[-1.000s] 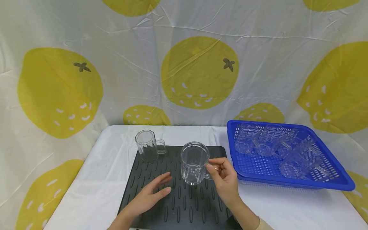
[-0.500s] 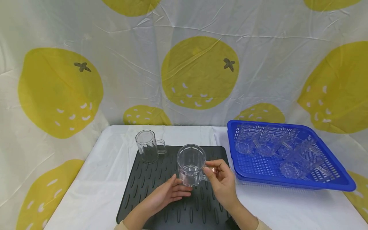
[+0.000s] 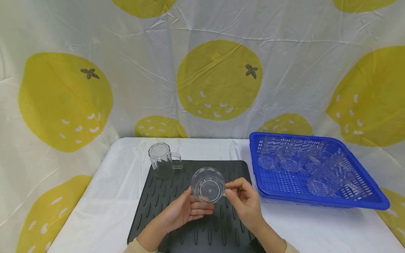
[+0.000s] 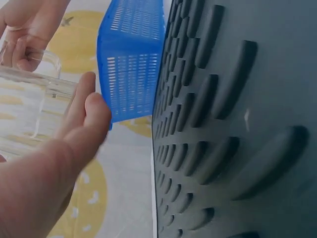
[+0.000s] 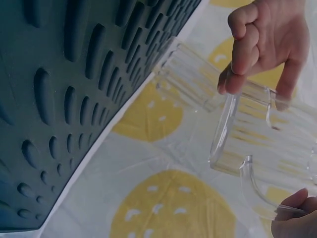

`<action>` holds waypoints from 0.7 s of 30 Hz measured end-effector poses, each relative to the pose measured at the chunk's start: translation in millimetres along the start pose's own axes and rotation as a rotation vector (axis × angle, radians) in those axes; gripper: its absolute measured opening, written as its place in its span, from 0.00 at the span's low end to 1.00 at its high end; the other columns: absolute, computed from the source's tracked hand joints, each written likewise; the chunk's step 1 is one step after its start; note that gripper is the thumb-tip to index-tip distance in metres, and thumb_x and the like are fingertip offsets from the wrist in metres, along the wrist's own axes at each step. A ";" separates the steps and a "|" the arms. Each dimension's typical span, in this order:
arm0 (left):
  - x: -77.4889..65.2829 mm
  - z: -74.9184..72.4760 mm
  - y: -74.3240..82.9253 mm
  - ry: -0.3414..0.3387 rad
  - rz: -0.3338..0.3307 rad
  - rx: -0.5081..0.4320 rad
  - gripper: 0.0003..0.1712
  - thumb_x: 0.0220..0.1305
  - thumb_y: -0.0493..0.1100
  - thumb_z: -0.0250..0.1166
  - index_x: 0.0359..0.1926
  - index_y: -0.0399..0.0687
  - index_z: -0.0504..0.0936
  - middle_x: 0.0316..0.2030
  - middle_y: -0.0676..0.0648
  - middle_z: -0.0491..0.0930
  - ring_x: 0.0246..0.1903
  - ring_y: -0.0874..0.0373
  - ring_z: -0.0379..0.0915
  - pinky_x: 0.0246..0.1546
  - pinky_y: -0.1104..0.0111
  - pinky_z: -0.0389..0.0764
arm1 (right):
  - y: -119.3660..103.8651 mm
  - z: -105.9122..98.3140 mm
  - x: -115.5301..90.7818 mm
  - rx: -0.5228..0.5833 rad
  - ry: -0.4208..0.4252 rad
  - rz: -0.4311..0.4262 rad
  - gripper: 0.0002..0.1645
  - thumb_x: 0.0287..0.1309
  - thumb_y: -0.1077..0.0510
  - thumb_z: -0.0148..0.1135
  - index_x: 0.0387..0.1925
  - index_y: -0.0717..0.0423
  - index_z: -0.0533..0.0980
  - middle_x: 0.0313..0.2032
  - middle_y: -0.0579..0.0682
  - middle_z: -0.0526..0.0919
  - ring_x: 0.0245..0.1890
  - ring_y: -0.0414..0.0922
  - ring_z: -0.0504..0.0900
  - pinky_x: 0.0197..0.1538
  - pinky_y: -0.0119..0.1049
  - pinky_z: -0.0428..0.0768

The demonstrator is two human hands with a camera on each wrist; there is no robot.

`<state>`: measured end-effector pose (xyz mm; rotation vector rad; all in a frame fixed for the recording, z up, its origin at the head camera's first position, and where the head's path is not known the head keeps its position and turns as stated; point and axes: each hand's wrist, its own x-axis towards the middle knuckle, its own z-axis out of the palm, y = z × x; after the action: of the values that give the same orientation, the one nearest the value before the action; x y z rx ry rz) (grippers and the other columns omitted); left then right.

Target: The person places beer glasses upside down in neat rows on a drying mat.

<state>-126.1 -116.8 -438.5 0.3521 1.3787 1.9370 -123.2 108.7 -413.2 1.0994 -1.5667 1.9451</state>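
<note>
A clear glass mug (image 3: 207,185) is tilted over the mat, its round mouth facing the head camera. My right hand (image 3: 245,200) pinches its handle between thumb and fingers. Under and beside the mug's lower end, my left hand (image 3: 182,212) lies with extended fingers touching the glass, palm turned toward it. The left wrist view has the mug's side (image 4: 29,109) against those fingers. From the right wrist, the base end of the mug (image 5: 233,124) meets the left fingertips. A second glass mug (image 3: 162,161) stands upside down at the mat's far left corner, handle to the right.
A dark ribbed drying mat (image 3: 171,235) covers the middle of the white-clothed table (image 3: 104,200). At right, a blue plastic basket (image 3: 284,195) holds several clear glass mugs (image 3: 327,177) lying on their sides. A lemon-print curtain (image 3: 139,88) hangs behind.
My left hand has come in from the left to the mug's lower end. The mug has moved slightly left and toward me, tipping its mouth to the camera; the right hand still holds the handle.
</note>
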 end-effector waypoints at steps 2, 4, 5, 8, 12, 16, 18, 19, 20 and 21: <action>0.5 -0.9 1.1 -0.009 0.013 -0.013 0.45 0.76 0.66 0.29 0.72 0.31 0.55 0.61 0.34 0.73 0.59 0.49 0.73 0.65 0.53 0.62 | -0.8 0.3 0.3 0.009 -0.006 -0.016 0.05 0.66 0.74 0.51 0.36 0.78 0.70 0.29 0.52 0.75 0.20 0.45 0.63 0.21 0.35 0.66; 1.3 -1.5 1.8 -0.018 0.032 -0.019 0.44 0.76 0.65 0.29 0.74 0.34 0.53 0.61 0.35 0.72 0.58 0.50 0.73 0.63 0.56 0.67 | -1.0 0.6 0.0 0.006 -0.008 -0.029 0.05 0.66 0.74 0.50 0.34 0.76 0.70 0.27 0.52 0.74 0.20 0.45 0.63 0.21 0.36 0.66; 1.7 -1.6 2.1 -0.027 0.043 -0.018 0.43 0.76 0.65 0.29 0.74 0.34 0.52 0.61 0.35 0.72 0.58 0.51 0.74 0.62 0.57 0.68 | -0.9 0.7 -0.4 0.004 -0.009 -0.033 0.06 0.66 0.74 0.50 0.32 0.75 0.70 0.25 0.52 0.72 0.19 0.45 0.62 0.20 0.35 0.66; 2.8 -1.3 3.0 -0.052 0.048 -0.031 0.44 0.76 0.64 0.29 0.72 0.30 0.53 0.61 0.36 0.73 0.57 0.53 0.74 0.61 0.57 0.70 | -0.3 0.7 -2.3 -0.010 -0.012 -0.034 0.08 0.65 0.75 0.49 0.28 0.72 0.70 0.22 0.55 0.70 0.18 0.45 0.62 0.18 0.35 0.66; 4.7 1.4 4.3 -0.062 0.013 -0.056 0.46 0.76 0.65 0.29 0.68 0.24 0.57 0.56 0.40 0.78 0.55 0.56 0.76 0.59 0.60 0.72 | 1.2 0.3 -4.6 -0.038 -0.015 -0.038 0.12 0.61 0.79 0.48 0.25 0.68 0.70 0.16 0.53 0.67 0.14 0.43 0.59 0.15 0.32 0.66; 6.1 5.0 5.2 -0.054 -0.012 -0.098 0.48 0.75 0.67 0.32 0.67 0.23 0.58 0.50 0.44 0.82 0.50 0.57 0.79 0.52 0.66 0.77 | 3.7 -0.1 -5.6 -0.040 -0.023 -0.055 0.13 0.60 0.81 0.48 0.24 0.67 0.71 0.14 0.50 0.63 0.12 0.41 0.57 0.14 0.28 0.64; 6.7 6.3 5.9 -0.055 -0.025 -0.130 0.49 0.74 0.68 0.34 0.67 0.23 0.57 0.47 0.45 0.83 0.48 0.58 0.80 0.49 0.68 0.79 | 5.1 -0.3 -6.1 -0.032 -0.038 -0.065 0.13 0.60 0.81 0.47 0.24 0.67 0.70 0.13 0.49 0.62 0.12 0.41 0.56 0.14 0.27 0.62; 7.2 6.9 6.4 -0.055 -0.031 -0.147 0.49 0.74 0.69 0.35 0.67 0.24 0.57 0.46 0.46 0.83 0.47 0.58 0.81 0.47 0.69 0.80 | 5.6 -0.4 -6.4 -0.027 -0.046 -0.068 0.13 0.60 0.81 0.47 0.24 0.67 0.70 0.13 0.49 0.62 0.11 0.40 0.56 0.14 0.26 0.62; 7.7 7.3 6.8 -0.055 -0.038 -0.161 0.49 0.73 0.69 0.36 0.67 0.24 0.57 0.45 0.47 0.83 0.45 0.59 0.81 0.45 0.69 0.80 | 6.1 -0.5 -6.7 -0.023 -0.055 -0.071 0.13 0.60 0.80 0.47 0.24 0.67 0.70 0.13 0.49 0.61 0.11 0.40 0.56 0.14 0.27 0.62; 8.4 7.6 7.2 -0.053 -0.044 -0.175 0.49 0.73 0.69 0.37 0.68 0.25 0.56 0.45 0.47 0.83 0.44 0.59 0.82 0.44 0.70 0.81 | 6.4 -0.5 -7.1 -0.021 -0.063 -0.071 0.13 0.61 0.80 0.47 0.24 0.67 0.70 0.13 0.49 0.61 0.11 0.40 0.56 0.14 0.26 0.62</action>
<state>-130.4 -106.9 -430.5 0.2849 1.1642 1.9799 -123.8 108.4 -422.7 1.2016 -1.5548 1.8607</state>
